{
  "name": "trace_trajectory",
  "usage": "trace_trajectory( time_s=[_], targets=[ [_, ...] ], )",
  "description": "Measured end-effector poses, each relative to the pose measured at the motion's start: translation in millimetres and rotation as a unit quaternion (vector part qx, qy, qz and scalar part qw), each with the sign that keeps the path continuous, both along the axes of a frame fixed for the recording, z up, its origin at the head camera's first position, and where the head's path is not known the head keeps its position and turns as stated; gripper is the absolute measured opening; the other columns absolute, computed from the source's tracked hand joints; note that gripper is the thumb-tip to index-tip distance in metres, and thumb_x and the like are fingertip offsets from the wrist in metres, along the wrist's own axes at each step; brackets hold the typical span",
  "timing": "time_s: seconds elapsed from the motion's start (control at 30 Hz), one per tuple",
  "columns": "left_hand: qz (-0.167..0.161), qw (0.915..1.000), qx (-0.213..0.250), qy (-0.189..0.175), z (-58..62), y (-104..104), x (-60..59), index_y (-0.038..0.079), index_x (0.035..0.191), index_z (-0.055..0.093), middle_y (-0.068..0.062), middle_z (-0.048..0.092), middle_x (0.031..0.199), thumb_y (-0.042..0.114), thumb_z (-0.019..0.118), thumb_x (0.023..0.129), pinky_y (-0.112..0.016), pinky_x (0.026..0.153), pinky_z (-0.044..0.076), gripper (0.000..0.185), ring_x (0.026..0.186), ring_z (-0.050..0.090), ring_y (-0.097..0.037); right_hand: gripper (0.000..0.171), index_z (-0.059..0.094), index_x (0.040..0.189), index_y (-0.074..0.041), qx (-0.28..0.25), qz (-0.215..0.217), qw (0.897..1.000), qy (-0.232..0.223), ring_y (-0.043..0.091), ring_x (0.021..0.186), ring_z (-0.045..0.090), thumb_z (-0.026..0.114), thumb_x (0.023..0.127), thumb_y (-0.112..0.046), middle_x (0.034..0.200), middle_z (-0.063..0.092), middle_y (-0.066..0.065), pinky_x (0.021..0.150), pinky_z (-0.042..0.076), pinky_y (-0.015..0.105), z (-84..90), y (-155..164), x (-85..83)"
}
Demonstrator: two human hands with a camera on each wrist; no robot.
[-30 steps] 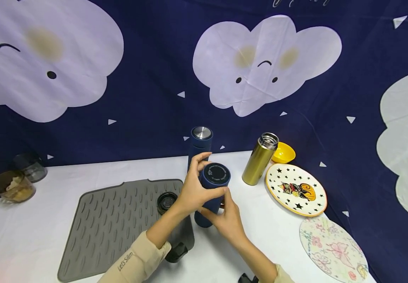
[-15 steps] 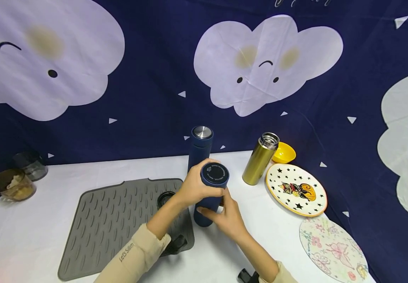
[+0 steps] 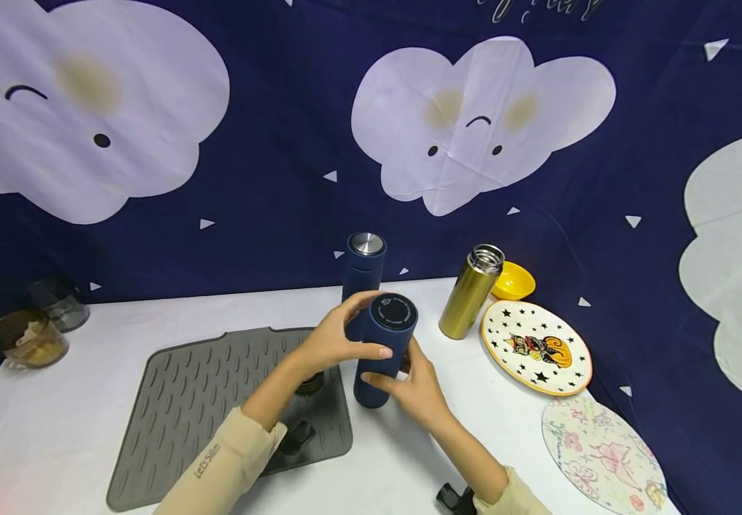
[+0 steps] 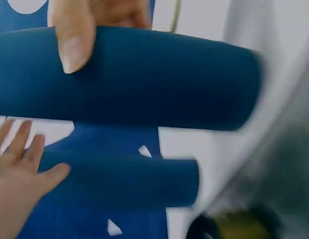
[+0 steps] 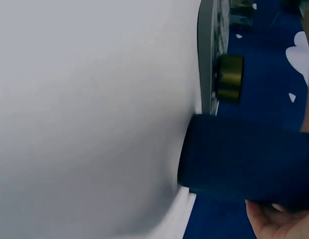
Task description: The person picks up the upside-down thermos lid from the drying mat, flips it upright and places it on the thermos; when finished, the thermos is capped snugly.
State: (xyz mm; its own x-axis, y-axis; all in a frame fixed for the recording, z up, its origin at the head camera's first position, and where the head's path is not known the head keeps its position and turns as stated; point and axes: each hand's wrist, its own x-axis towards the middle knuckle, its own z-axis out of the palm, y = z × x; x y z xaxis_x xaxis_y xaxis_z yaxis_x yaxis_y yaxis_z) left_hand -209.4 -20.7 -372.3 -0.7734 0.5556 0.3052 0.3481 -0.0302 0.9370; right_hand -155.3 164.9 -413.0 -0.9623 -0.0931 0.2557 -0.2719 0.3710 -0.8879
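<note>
A dark blue thermos bottle (image 3: 398, 343) stands with its round, printed black end facing up; its lower end is at or close to the table, and contact cannot be told. My right hand (image 3: 419, 393) grips its side, thumb in front and fingers mostly hidden behind. To its left is my left hand (image 3: 339, 340). In the left wrist view that hand (image 4: 17, 184) has its fingers spread and appears apart from the held thermos (image 4: 179, 79). A second blue thermos (image 3: 363, 275) with a silver-topped lid stands upright behind. In the right wrist view, fingertips (image 5: 258, 214) lie against the held bottle.
A grey ridged mat (image 3: 204, 422) lies left, bearing a dark gold cap (image 3: 309, 384). Rightward are a lidless gold thermos (image 3: 467, 300), a yellow bowl (image 3: 515, 281), an owl-and-pumpkin plate (image 3: 500, 343) and a floral round board (image 3: 602, 458). Brown containers (image 3: 30, 340) stand far left.
My left hand has loosened from around the upper part of the thermos and shifted left. My right hand keeps its grip, and the bottle stays nearly in place.
</note>
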Motion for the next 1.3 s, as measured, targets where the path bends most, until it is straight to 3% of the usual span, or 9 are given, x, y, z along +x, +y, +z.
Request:
trace_trajectory(
  time_s=[0.07, 0.13, 0.23, 0.43, 0.53, 0.67, 0.87, 1.13, 1.3],
  targets=[
    [0.105, 0.9933, -0.037, 0.030, -11.7, -15, 8.9, 0.013, 0.145, 0.047, -0.009, 0.053, 0.143, 0.025, 0.084, 0.078, -0.056, 0.117, 0.028, 0.078, 0.139, 0.043, -0.028, 0.076, 0.044, 0.142, -0.009, -0.001, -0.023, 1.000, 0.004, 0.030, 0.111, 0.065, 0.085, 0.077, -0.017, 0.126, 0.065, 0.014, 0.096, 0.052, 0.049, 1.9, 1, -8.4],
    [0.187, 0.9790, -0.068, 0.043, -25.9, -31, 16.2, 0.011, 0.142, 0.051, -0.009, 0.054, 0.142, 0.027, 0.083, 0.080, -0.060, 0.115, 0.028, 0.072, 0.138, 0.042, -0.032, 0.078, 0.043, 0.141, -0.006, 0.002, -0.050, 0.999, 0.012, 0.034, 0.114, 0.064, 0.085, 0.077, -0.016, 0.128, 0.063, 0.018, 0.098, 0.050, 0.051, 5.0, 4, -22.0],
    [0.256, 0.9598, -0.114, 0.017, -46.0, -54, 25.0, 0.011, 0.140, 0.052, -0.012, 0.053, 0.139, 0.028, 0.082, 0.081, -0.062, 0.110, 0.033, 0.069, 0.135, 0.042, -0.036, 0.077, 0.042, 0.139, -0.003, 0.013, -0.088, 0.996, 0.019, 0.038, 0.119, 0.061, 0.085, 0.077, -0.017, 0.131, 0.060, 0.021, 0.100, 0.049, 0.052, 10.1, 8, -47.0],
    [0.249, 0.9480, -0.191, -0.053, -70.8, -81, 33.5, 0.008, 0.147, 0.042, -0.020, 0.038, 0.152, 0.035, 0.083, 0.079, -0.068, 0.107, 0.033, 0.084, 0.141, 0.031, -0.049, 0.074, 0.045, 0.133, -0.003, 0.055, -0.156, 0.986, 0.024, 0.040, 0.118, 0.062, 0.086, 0.075, -0.026, 0.128, 0.062, 0.022, 0.097, 0.051, 0.053, 12.4, 14, -90.2],
    [0.240, 0.9461, -0.208, -0.066, -77.2, -80, 34.0, 0.007, 0.149, 0.039, -0.022, 0.034, 0.154, 0.037, 0.086, 0.075, -0.070, 0.108, 0.031, 0.092, 0.143, 0.028, -0.051, 0.074, 0.046, 0.132, -0.004, 0.063, -0.180, 0.982, 0.020, 0.040, 0.115, 0.063, 0.086, 0.075, -0.029, 0.125, 0.064, 0.021, 0.095, 0.051, 0.053, 9.9, 16, -103.3],
    [0.227, 0.9494, -0.208, -0.064, -83.3, -75, 33.3, 0.003, 0.149, 0.037, -0.023, 0.039, 0.152, 0.029, 0.090, 0.071, -0.066, 0.110, 0.031, 0.097, 0.141, 0.033, -0.048, 0.076, 0.044, 0.135, -0.003, 0.062, -0.197, 0.978, -0.005, 0.040, 0.115, 0.062, 0.084, 0.076, -0.030, 0.125, 0.063, 0.022, 0.098, 0.049, 0.052, 5.1, 22, -112.8],
    [0.206, 0.9581, -0.195, -0.040, -85.6, -73, 30.2, -0.001, 0.146, 0.041, -0.022, 0.051, 0.142, 0.020, 0.090, 0.071, -0.058, 0.105, 0.040, 0.092, 0.129, 0.050, -0.042, 0.081, 0.039, 0.141, -0.005, 0.060, -0.183, 0.980, -0.046, 0.040, 0.119, 0.059, 0.082, 0.078, -0.033, 0.130, 0.061, 0.022, 0.102, 0.046, 0.052, 12.0, 27, -116.2],
    [0.235, 0.9486, -0.212, -0.017, -89.7, -73, 26.5, 0.000, 0.140, 0.049, -0.019, 0.060, 0.132, 0.015, 0.088, 0.074, -0.057, 0.101, 0.044, 0.078, 0.123, 0.056, -0.039, 0.087, 0.030, 0.147, -0.006, 0.049, -0.143, 0.984, -0.091, 0.041, 0.133, 0.048, 0.081, 0.079, -0.024, 0.146, 0.048, 0.023, 0.111, 0.039, 0.052, 13.8, 25, -116.0],
    [0.246, 0.9473, -0.204, -0.015, -89.0, -73, 28.1, 0.000, 0.137, 0.051, -0.016, 0.062, 0.128, 0.011, 0.089, 0.071, -0.054, 0.099, 0.046, 0.078, 0.119, 0.059, -0.036, 0.099, 0.020, 0.153, -0.002, 0.032, -0.151, 0.980, -0.123, 0.044, 0.141, 0.036, 0.082, 0.078, -0.020, 0.155, 0.031, 0.027, 0.115, 0.033, 0.054, 16.8, 17, -95.7]
  ],
)
